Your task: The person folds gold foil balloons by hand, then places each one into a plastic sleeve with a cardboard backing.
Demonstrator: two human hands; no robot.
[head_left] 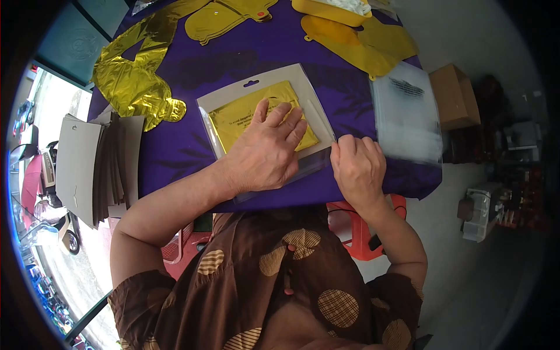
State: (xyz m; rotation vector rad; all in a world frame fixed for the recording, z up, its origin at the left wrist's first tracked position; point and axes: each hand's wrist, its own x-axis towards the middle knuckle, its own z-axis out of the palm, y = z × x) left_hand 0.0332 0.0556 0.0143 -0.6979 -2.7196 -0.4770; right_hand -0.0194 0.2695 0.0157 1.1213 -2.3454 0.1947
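Note:
A clear plastic bag (318,119) lies tilted on the purple cloth, with a pale card with a hanging slot (230,92) in it. Over the card is a folded yellow packet (227,119) with small dark print. My left hand (265,146) rests on the packet, its fingers apart and pressing down. At the bag's lower right corner, my right hand (359,169) has its fingers closed, with thumb and forefinger pinching the bag's edge.
Crumpled gold foil (134,87) and flat gold pieces (219,23) lie at the back. A yellow tray (332,11) is at the top. Grey cards (81,166) stand stacked at the left; clear bags (408,116) lie at the right, beside a cardboard box (452,96).

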